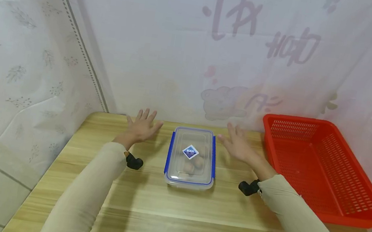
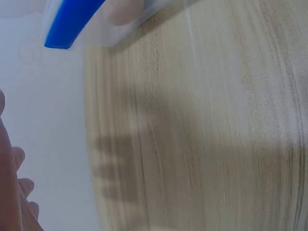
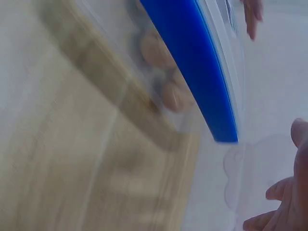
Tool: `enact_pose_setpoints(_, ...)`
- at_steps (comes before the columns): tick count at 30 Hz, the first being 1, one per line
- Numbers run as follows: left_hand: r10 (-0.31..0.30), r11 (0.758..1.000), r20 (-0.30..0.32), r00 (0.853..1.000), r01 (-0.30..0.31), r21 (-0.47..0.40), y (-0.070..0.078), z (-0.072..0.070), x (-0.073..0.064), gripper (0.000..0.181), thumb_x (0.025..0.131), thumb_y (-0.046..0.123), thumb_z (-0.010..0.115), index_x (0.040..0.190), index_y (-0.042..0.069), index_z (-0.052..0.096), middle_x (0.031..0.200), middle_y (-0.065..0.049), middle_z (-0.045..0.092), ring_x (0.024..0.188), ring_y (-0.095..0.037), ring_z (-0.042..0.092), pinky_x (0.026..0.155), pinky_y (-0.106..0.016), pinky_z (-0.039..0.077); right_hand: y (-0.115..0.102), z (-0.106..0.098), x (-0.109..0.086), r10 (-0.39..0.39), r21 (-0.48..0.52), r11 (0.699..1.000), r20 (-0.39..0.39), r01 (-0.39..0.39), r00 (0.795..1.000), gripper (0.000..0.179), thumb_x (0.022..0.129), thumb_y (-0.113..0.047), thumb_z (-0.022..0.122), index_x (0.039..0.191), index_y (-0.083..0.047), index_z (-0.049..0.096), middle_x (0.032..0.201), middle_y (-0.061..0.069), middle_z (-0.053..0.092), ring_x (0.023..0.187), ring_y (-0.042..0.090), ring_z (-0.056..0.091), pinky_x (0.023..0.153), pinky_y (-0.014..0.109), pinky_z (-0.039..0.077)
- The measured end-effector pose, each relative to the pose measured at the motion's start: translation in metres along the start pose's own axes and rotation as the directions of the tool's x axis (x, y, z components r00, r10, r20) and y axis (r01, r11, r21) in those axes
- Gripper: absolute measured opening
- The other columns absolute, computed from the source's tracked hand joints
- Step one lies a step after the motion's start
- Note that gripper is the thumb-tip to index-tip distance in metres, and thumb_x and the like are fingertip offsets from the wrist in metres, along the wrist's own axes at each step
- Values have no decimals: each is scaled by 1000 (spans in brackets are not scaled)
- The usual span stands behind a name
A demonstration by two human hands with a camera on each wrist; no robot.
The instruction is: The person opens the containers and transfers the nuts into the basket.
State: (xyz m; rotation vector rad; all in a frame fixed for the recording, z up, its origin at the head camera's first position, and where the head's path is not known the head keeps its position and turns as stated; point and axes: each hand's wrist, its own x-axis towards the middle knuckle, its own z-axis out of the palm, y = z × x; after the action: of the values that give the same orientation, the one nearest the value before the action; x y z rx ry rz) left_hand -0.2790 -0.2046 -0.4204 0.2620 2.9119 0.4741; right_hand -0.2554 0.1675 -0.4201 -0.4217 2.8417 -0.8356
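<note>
A clear plastic storage box (image 1: 189,174) with a lid and blue side clips (image 3: 192,67) stands on the wooden table. Several round, light brown things that look like eggs (image 3: 156,50) show through its wall. To the left of the box, my left hand (image 1: 140,129) is held above the table with fingers spread, apart from it. On the other side, my right hand (image 1: 239,146) is likewise raised with its fingers extended, a small gap from the box. Neither hand holds anything. The wrist views show only parts of the hands.
A red plastic basket (image 1: 342,183) with slotted walls stands at the table's right side. Pale patterned cloth (image 1: 159,56) hangs behind the table and along both sides. Each wrist carries a small black device (image 1: 134,161).
</note>
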Motion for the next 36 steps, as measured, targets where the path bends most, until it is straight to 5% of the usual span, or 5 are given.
enact_pose_setpoints(9,81,982,-63,995,-90,-165,4,15,-21,73,109,53,21,162,3,14,166,-28,5,152,-49,-3,111,-82,-5,-10,23,-29,-44,196,979,-32,49,999,74,110,-40,39,155,14,14,162,33,17,150,48,18,124,59,15)
enact_pose_setpoints(13,110,941,-67,992,-125,-315,10,27,-33,69,112,45,20,160,-4,11,164,-32,5,151,-51,-1,115,-78,-2,-17,33,-38,0,277,961,-35,10,999,74,111,-42,39,157,11,15,160,33,23,146,49,27,121,60,24)
enact_pose_setpoints(21,137,722,32,990,-78,-687,31,43,-55,74,112,48,19,159,-7,3,167,-25,4,153,-43,6,125,-57,14,-31,54,-49,102,415,906,-38,-77,994,69,111,-40,39,157,8,20,143,30,49,129,44,53,107,57,47)
enact_pose_setpoints(28,92,572,22,996,-34,-820,55,56,-59,66,112,47,24,158,0,25,152,-25,39,131,-44,47,93,-51,57,-34,73,-49,129,499,864,-97,-64,987,62,111,-34,41,156,7,26,127,26,61,115,38,62,98,53,55)
enact_pose_setpoints(36,-114,585,-23,993,48,-809,81,69,-59,59,111,34,33,155,-4,30,149,-30,45,132,-45,50,109,-59,45,-35,88,-47,226,543,831,-125,-124,966,65,111,-41,37,157,4,26,143,29,51,130,43,52,111,59,42)
